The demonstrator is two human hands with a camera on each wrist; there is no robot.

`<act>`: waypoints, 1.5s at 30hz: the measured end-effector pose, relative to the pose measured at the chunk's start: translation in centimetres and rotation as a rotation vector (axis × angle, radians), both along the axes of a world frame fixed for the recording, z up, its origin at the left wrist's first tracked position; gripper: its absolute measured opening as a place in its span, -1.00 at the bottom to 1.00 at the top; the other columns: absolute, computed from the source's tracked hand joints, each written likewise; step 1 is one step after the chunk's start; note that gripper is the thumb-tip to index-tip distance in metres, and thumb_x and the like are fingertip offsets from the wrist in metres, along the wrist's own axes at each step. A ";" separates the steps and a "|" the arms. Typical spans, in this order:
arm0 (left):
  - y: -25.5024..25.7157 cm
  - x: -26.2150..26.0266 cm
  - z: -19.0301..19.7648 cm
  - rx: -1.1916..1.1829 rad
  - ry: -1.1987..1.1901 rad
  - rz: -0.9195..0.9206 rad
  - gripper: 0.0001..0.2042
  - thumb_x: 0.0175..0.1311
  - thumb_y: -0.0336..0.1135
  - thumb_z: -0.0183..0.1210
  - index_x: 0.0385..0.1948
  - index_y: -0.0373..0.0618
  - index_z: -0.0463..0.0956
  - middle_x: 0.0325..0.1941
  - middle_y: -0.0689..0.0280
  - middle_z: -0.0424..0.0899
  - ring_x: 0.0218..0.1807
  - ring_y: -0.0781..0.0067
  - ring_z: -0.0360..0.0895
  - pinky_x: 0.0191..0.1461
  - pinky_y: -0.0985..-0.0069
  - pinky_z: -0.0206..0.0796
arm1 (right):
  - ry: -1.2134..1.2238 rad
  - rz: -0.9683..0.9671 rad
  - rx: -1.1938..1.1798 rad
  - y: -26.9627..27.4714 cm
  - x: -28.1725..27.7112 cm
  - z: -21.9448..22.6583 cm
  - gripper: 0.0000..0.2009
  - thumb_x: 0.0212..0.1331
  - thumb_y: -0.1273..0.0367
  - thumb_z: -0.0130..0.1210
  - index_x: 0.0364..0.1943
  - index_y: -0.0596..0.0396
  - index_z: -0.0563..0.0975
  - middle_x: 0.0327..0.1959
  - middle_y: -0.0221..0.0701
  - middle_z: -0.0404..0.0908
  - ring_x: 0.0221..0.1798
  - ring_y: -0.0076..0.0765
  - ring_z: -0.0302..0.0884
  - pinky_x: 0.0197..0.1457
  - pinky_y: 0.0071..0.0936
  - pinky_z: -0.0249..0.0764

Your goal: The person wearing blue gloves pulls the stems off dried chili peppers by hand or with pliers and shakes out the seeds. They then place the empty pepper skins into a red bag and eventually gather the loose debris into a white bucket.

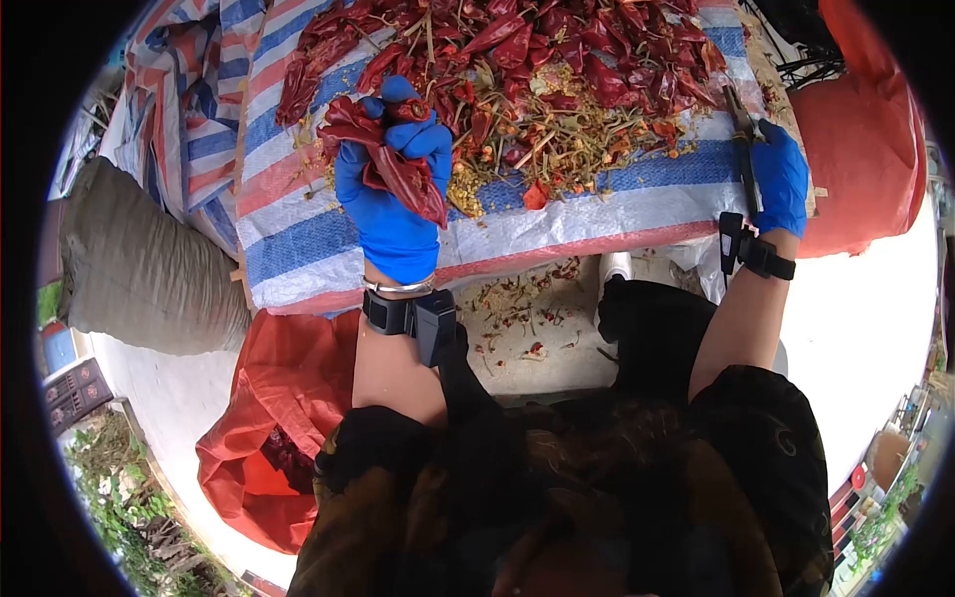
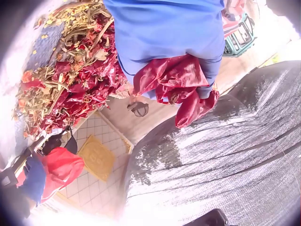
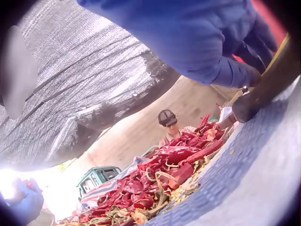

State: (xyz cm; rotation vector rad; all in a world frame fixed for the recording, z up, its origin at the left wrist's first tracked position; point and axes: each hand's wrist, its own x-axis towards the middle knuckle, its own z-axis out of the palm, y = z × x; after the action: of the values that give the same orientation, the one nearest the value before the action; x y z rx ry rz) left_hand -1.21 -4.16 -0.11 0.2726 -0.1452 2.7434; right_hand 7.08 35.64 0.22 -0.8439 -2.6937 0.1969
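Fingers of the left hand (image 1: 396, 224), gloved in blue, are curled round a bunch of dried red chilies (image 1: 403, 179), which sits above the left near part of the striped sheet (image 1: 318, 239). Pods protrude past the glove on both sides, so a loosened grip would likely drop 1 or more onto the sheet or over its near edge to the littered floor (image 1: 537, 318); an overtight squeeze could crack brittle skins. Right hand (image 1: 781, 181), also gloved, has its fingers bent about the handles of a dark cutting tool (image 1: 741, 129) at the right edge of the sheet; whether its blades are parted cannot be told. Were the 2 hands to meet carelessly, the tip could nick a glove; a slack hold so near the edge could let the tool fall. Far of both hands, the chili pile (image 1: 507, 45) adjoins loose stems and seeds (image 1: 567, 139); sweeping a hand through them risks mixing debris among clean pods. An open red sack (image 1: 288, 363) stands near left, below the sheet, where stray bits could also land.
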 end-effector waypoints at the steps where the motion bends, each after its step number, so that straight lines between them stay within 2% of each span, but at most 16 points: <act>1: -0.1 -0.1 0.0 -0.014 0.016 0.008 -0.69 0.03 -0.32 0.13 -0.17 -0.18 0.40 0.06 0.19 0.36 -0.37 0.56 0.30 -0.26 0.58 0.15 | -0.082 -0.024 -0.011 -0.6 -0.1 0.6 -0.70 -0.08 0.36 -0.06 -0.19 0.01 0.53 -0.20 -0.14 0.53 -0.09 -0.04 0.45 -0.06 -0.27 0.35; 5: -0.4 0.5 -0.1 0.034 0.035 -0.030 -0.69 0.03 -0.30 0.12 -0.17 -0.17 0.41 0.04 0.21 0.36 -0.36 0.57 0.32 -0.25 0.58 0.17 | -0.001 0.061 -0.002 1.3 1.0 -1.3 -0.70 -0.07 0.33 -0.04 -0.19 0.03 0.52 -0.23 -0.11 0.53 -0.12 0.00 0.46 -0.10 -0.25 0.36; 10: -0.3 1.8 0.1 0.036 0.041 -0.031 -0.69 0.03 -0.31 0.12 -0.16 -0.16 0.42 0.03 0.24 0.37 -0.35 0.57 0.34 -0.23 0.58 0.19 | -0.139 -0.004 -0.098 0.4 2.2 -0.3 -0.76 -0.06 0.30 -0.03 -0.34 0.16 0.49 -0.36 -0.09 0.54 -0.23 0.00 0.48 -0.22 -0.27 0.33; 12: -0.3 2.4 0.2 0.041 0.013 -0.026 -0.69 0.03 -0.31 0.12 -0.15 -0.15 0.42 0.02 0.24 0.37 -0.34 0.56 0.35 -0.24 0.58 0.19 | 0.012 0.046 -0.073 0.6 3.1 -0.5 -0.80 -0.07 0.33 0.01 -0.44 0.20 0.46 -0.50 -0.17 0.53 -0.40 -0.09 0.48 -0.34 -0.30 0.31; 15: -0.4 3.6 0.7 0.081 0.012 -0.053 -0.68 0.02 -0.33 0.13 -0.14 -0.15 0.42 0.01 0.25 0.37 -0.36 0.56 0.33 -0.25 0.59 0.18 | 0.147 0.135 -0.159 -0.6 4.8 1.8 -0.83 -0.06 0.38 0.08 -0.44 0.23 0.43 -0.57 -0.36 0.45 -0.47 -0.56 0.32 -0.41 -0.50 0.26; 18: -0.7 4.8 1.6 0.070 0.006 -0.071 -0.74 0.02 -0.37 0.12 -0.22 -0.16 0.42 -0.06 0.28 0.38 -0.38 0.59 0.36 -0.28 0.56 0.18 | 0.409 0.200 -0.186 -5.5 6.2 6.2 -0.83 -0.02 0.40 0.09 -0.39 0.23 0.44 -0.54 -0.44 0.43 -0.44 -0.61 0.29 -0.39 -0.58 0.24; 20: -1.1 5.1 1.6 0.035 -0.008 -0.064 -0.74 0.01 -0.37 0.13 -0.22 -0.16 0.42 -0.07 0.28 0.39 -0.38 0.58 0.36 -0.29 0.56 0.18 | 0.512 0.213 -0.314 -6.7 6.1 7.2 -0.82 0.00 0.41 0.12 -0.34 0.21 0.45 -0.48 -0.54 0.43 -0.43 -0.65 0.26 -0.34 -0.66 0.22; 23: -1.3 5.3 1.4 0.051 -0.001 -0.054 -0.71 0.00 -0.38 0.13 -0.19 -0.14 0.39 -0.07 0.28 0.39 -0.37 0.56 0.36 -0.29 0.56 0.19 | 0.338 0.191 -0.797 -10.3 5.2 7.8 -0.83 0.00 0.33 0.16 -0.41 0.14 0.49 -0.53 -0.59 0.40 -0.47 -0.71 0.18 -0.35 -0.69 0.15; 24: -1.5 5.3 1.3 0.065 -0.003 -0.072 -0.69 -0.01 -0.38 0.13 -0.17 -0.14 0.38 -0.07 0.28 0.39 -0.37 0.55 0.36 -0.29 0.56 0.19 | 0.262 0.258 -1.028 -11.3 5.1 7.3 -0.81 0.03 0.28 0.13 -0.45 0.12 0.49 -0.58 -0.57 0.39 -0.52 -0.68 0.17 -0.36 -0.67 0.15; 26: -1.7 5.2 1.5 0.062 -0.027 -0.086 -0.70 -0.01 -0.38 0.13 -0.18 -0.12 0.35 -0.13 0.32 0.40 -0.38 0.53 0.35 -0.31 0.56 0.19 | 0.095 0.328 -1.098 -13.1 4.6 7.3 -0.77 0.11 0.23 0.04 -0.42 0.14 0.49 -0.58 -0.51 0.44 -0.53 -0.62 0.20 -0.34 -0.64 0.20; 27: -1.9 5.3 1.6 0.074 -0.016 -0.088 -0.72 0.01 -0.37 0.13 -0.20 -0.12 0.35 -0.14 0.33 0.40 -0.39 0.54 0.34 -0.32 0.56 0.18 | 0.178 0.584 -1.287 -13.4 4.4 6.1 -0.66 0.13 0.12 -0.01 -0.41 0.15 0.50 -0.55 -0.39 0.53 -0.42 -0.54 0.44 -0.29 -0.58 0.26; 28: -1.9 5.3 1.7 0.092 -0.004 -0.094 -0.74 0.03 -0.35 0.12 -0.22 -0.12 0.35 -0.15 0.34 0.40 -0.40 0.54 0.33 -0.33 0.56 0.18 | 0.105 0.527 -1.233 -15.9 5.0 8.1 -0.74 0.19 0.24 -0.08 -0.31 0.18 0.48 -0.50 -0.40 0.50 -0.38 -0.52 0.37 -0.12 -0.52 0.24; 30: -2.0 5.1 1.8 0.084 0.008 -0.079 -0.76 0.06 -0.33 0.12 -0.23 -0.12 0.36 -0.17 0.35 0.40 -0.41 0.55 0.31 -0.34 0.56 0.17 | 0.155 0.766 -1.291 -18.4 4.7 8.4 -0.69 0.20 0.24 -0.05 -0.13 0.21 0.42 -0.40 -0.33 0.58 -0.26 -0.47 0.47 -0.08 -0.57 0.32; 33: -1.7 4.7 1.6 0.042 0.044 -0.079 -0.78 0.10 -0.29 0.10 -0.24 -0.11 0.37 -0.18 0.36 0.40 -0.43 0.56 0.29 -0.36 0.57 0.16 | 0.169 0.803 -1.402 -20.8 4.7 7.9 -0.71 0.19 0.35 -0.03 -0.06 0.21 0.38 -0.30 -0.33 0.58 -0.17 -0.44 0.46 0.01 -0.52 0.30; 38: -1.2 4.6 1.5 -0.012 0.102 -0.077 -0.77 0.12 -0.24 0.10 -0.24 -0.09 0.39 -0.18 0.34 0.42 -0.42 0.56 0.26 -0.36 0.61 0.16 | 0.110 0.790 -1.397 -20.4 4.5 6.3 -0.64 0.16 0.43 0.00 0.04 0.20 0.27 -0.26 -0.32 0.57 -0.15 -0.49 0.46 -0.01 -0.55 0.32; 45: -1.3 4.8 1.1 -0.103 0.116 -0.069 -0.79 0.11 -0.23 0.10 -0.27 -0.07 0.41 -0.18 0.35 0.42 -0.40 0.52 0.26 -0.34 0.58 0.16 | 0.363 0.880 -1.157 -20.9 4.8 5.8 -0.57 0.09 0.49 0.05 0.03 0.23 0.18 -0.29 -0.24 0.55 -0.17 -0.48 0.49 -0.11 -0.61 0.39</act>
State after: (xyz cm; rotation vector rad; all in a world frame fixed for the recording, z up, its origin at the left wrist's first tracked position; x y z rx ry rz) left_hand 3.59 -5.47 0.95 0.3892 0.0180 2.6482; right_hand 11.92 14.76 6.06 0.2682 -2.2186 1.9533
